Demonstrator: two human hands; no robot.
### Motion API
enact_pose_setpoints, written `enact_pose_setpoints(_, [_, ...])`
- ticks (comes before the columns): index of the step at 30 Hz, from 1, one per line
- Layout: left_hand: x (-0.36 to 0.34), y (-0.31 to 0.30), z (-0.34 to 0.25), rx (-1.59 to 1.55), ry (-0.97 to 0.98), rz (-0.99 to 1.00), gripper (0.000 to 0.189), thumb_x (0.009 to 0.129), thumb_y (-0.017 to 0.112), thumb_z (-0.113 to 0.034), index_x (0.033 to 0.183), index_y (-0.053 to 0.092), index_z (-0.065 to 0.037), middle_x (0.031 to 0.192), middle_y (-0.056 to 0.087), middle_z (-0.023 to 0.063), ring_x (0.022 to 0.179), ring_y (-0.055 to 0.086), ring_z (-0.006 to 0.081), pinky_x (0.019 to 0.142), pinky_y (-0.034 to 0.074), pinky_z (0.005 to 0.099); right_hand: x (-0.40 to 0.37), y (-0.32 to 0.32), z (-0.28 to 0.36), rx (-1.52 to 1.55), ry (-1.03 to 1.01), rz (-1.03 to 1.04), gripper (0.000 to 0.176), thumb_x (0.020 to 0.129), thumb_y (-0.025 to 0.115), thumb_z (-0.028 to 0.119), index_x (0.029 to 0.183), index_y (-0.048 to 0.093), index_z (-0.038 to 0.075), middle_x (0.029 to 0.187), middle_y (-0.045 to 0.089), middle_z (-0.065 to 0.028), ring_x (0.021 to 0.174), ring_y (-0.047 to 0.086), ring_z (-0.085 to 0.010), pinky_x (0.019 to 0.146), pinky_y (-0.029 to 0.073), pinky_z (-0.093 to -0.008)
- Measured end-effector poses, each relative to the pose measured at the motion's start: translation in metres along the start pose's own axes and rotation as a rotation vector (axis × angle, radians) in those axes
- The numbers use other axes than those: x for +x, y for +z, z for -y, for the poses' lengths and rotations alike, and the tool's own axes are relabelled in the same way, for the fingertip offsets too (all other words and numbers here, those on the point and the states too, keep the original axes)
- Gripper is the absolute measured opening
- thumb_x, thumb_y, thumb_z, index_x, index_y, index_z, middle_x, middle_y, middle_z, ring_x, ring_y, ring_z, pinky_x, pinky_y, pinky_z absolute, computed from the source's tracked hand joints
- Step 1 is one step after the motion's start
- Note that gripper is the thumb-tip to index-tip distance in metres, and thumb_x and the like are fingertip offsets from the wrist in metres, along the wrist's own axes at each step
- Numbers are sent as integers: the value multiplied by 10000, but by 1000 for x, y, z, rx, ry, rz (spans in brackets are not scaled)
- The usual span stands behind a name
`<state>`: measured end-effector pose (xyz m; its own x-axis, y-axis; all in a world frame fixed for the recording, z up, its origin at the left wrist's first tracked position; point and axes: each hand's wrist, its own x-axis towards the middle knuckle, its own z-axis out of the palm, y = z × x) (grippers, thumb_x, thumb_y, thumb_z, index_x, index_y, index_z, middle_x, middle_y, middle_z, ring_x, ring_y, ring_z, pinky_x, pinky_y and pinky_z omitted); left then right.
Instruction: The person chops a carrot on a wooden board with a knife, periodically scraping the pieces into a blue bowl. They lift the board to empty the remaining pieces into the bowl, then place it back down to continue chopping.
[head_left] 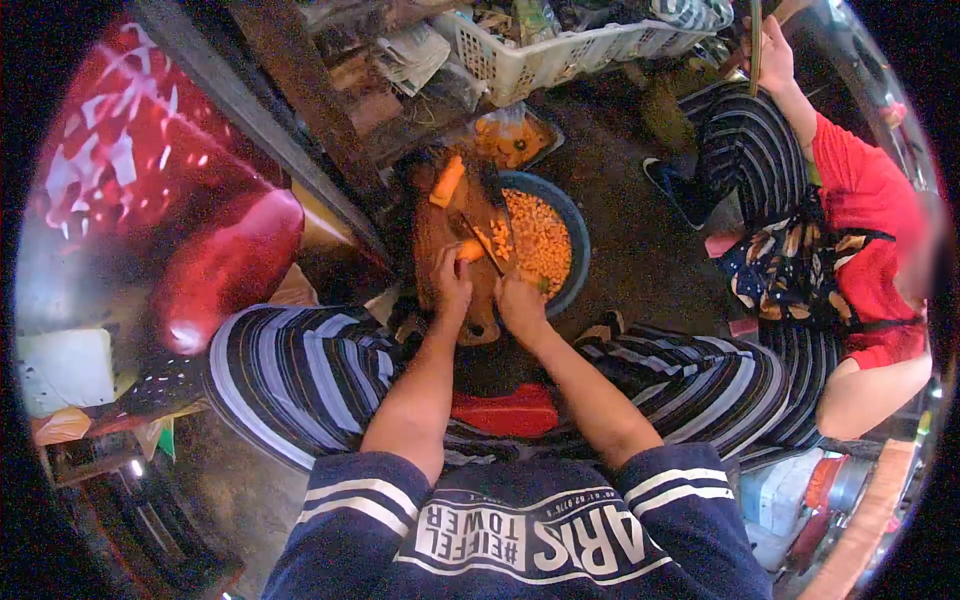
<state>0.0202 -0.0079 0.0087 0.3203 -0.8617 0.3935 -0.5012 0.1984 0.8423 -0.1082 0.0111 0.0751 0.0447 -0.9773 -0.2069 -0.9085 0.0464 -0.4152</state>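
Note:
A wooden cutting board (432, 225) lies in front of me, its right side next to a blue basin (577, 215). My left hand (453, 287) is closed on a piece of carrot (468, 251) on the board. In my right hand (521, 303) is a knife (484, 241), its blade angled up and left beside that piece. Small cut carrot bits lie around the blade. Diced carrot (540, 240) fills much of the basin. Farther up the board rests a larger carrot chunk (447, 182).
Beyond the board sits a plastic bag with orange contents (508, 138). A white plastic basket (500, 68) stands at the back. To the right sits another person in a red shirt (868, 190), one hand (773, 62) raised. A shiny red surface (235, 260) is on the left.

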Motion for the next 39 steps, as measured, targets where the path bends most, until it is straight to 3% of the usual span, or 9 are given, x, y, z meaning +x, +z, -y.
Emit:
enact_pose_setpoints(5, [3,-1,-2,20,-10,-13,228,764,524,-7,991,545,9,1012,538,166,947,521,349,831,414,368,2,-1,-15,213,-128,-46,355,868,450,292,860,549,-49,683,576,-255,685,578,-412,610,461,-490])
enact_pose_setpoints(12, [-2,7,12,-16,11,-24,228,757,522,14,984,541,18,1003,541,165,951,518,341,830,411,363,-11,-11,-4,173,-138,-101,353,871,451,291,817,540,-46,654,573,-254,635,579,-413,565,468,-481])
enact_pose_setpoints(14, [0,2,2,6,6,-25,230,753,522,19,983,540,20,999,542,163,957,516,338,836,409,360,-11,-2,-2,14,-127,-137,321,870,457,277,837,528,-35,639,573,-244,621,588,-396,547,477,-469])
enact_pose_setpoints(17, [-5,2,3,23,-16,-21,235,748,522,27,982,539,21,998,543,161,966,513,334,845,406,357,-12,5,1,-29,-142,-56,287,867,465,257,859,507,-27,629,574,-229,615,595,-380,543,482,-463])
enact_pose_setpoints(20, [3,3,7,-14,-1,-30,244,744,523,29,988,540,20,1008,542,163,968,511,334,848,406,355,-4,17,-3,0,-114,-84,295,866,465,250,950,493,-31,631,575,-224,609,591,-386,541,483,-459])
enact_pose_setpoints(24, [3,-2,3,-6,-16,21,261,746,524,26,1006,540,15,1016,542,165,967,513,332,846,405,351,5,11,-12,154,-186,-112,309,862,466,255,962,528,-30,651,583,-225,597,585,-395,546,485,-458])
enact_pose_setpoints(28, [-3,7,10,-112,-62,-74,252,745,522,31,996,539,11,1012,539,162,966,513,326,846,404,348,-12,-12,0,147,-129,-89,323,854,467,268,910,579,-30,674,587,-236,621,586,-400,573,488,-461])
enact_pose_setpoints(33, [-1,7,12,-46,38,-114,220,743,505,50,955,540,5,963,560,151,937,535,317,847,404,347,-10,0,6,33,-124,-94,344,852,470,288,856,577,-40,675,590,-234,646,596,-391,581,492,-461])
enact_pose_setpoints(39, [3,2,5,-61,0,-35,213,755,493,51,962,533,19,959,550,162,933,530,316,830,412,344,-2,23,1,9,-58,-75,335,857,463,274,855,536,-54,669,587,-233,634,589,-393,588,486,-458])
